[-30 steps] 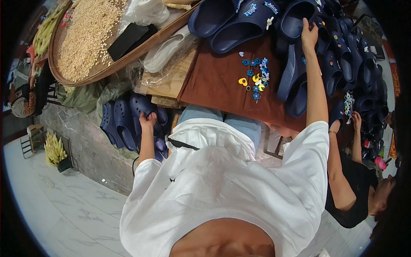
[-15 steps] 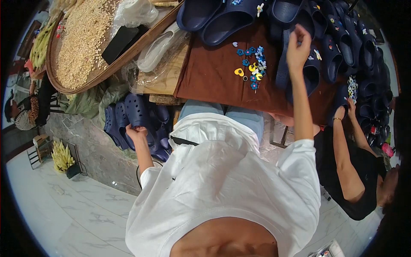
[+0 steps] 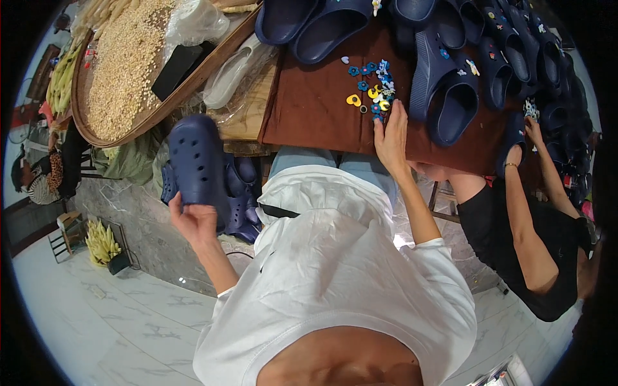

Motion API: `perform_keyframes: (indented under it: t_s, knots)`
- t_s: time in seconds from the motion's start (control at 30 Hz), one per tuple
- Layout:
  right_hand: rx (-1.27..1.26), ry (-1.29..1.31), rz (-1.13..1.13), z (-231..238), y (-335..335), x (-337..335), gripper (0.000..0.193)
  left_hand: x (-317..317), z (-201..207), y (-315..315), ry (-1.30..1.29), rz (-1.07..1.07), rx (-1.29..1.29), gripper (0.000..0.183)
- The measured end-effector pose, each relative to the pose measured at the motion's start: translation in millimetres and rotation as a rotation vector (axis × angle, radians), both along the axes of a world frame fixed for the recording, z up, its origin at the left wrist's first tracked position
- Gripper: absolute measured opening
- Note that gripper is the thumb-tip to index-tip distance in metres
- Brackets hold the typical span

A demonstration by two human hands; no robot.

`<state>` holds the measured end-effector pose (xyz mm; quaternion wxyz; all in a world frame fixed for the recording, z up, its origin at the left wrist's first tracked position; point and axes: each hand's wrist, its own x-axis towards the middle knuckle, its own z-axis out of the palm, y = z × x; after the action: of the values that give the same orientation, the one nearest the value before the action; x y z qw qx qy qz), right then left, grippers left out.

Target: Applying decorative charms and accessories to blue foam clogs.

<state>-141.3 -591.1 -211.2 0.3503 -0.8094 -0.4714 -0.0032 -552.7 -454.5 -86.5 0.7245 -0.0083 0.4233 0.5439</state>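
My left hand [image 3: 195, 222] grips a navy clog [image 3: 195, 154] with round holes by its lower end. It holds the clog upright over more navy clogs [image 3: 241, 199] piled beside the table. On the brown cloth [image 3: 309, 106], my right hand [image 3: 393, 141] lies with its fingers stretched out and its thumb apart. Its fingertips are beside a small heap of shoe charms [image 3: 381, 87] in blue, yellow and white; whether they touch any is unclear. Right of that hand, a navy clog carrying charms [image 3: 454, 109] rests on the cloth.
Several navy clogs [image 3: 335, 32] line the far edge and right side. At left, a round woven tray [image 3: 119, 138] holds pale kernels and a black object [image 3: 182, 71]. A clear plastic-wrapped item [image 3: 235, 74] lies beside it. At right, a co-worker's hand [image 3: 513, 156] holds another clog.
My left hand has lifted a clog from the pile. My right hand has come back from the far clogs to the charms, and its fingers have straightened.
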Motion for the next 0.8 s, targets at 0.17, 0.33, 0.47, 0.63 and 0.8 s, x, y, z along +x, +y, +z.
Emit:
perform_keyframes:
  t_s: [0.17, 0.33, 0.47, 0.63, 0.8]
  knots:
    - [-0.083, -0.029, 0.024, -7.8, 9.1, 0.9, 0.063, 61.4, -27.7, -1.6, -0.282, -0.481, -0.107, 0.021]
    - [-0.073, 0.029, 0.057, 1.9, 9.0, -6.7, 0.057, 151.4, -39.9, -16.1, -0.325, -0.393, -0.272, 0.020]
    - [0.041, 0.078, 0.023, 20.5, 16.3, -8.1, 0.039, 182.4, -42.7, -26.2, -0.283, -0.368, -0.285, 0.018]
    - [-0.038, -0.109, 0.117, 27.0, 36.2, -1.3, 0.028, 194.5, -50.1, -31.6, -0.235, -0.396, -0.255, 0.021]
    - [-0.113, -0.174, 0.127, 22.3, 54.7, -1.6, 0.028, 188.4, -61.4, -32.7, -0.394, -0.442, -0.162, 0.019]
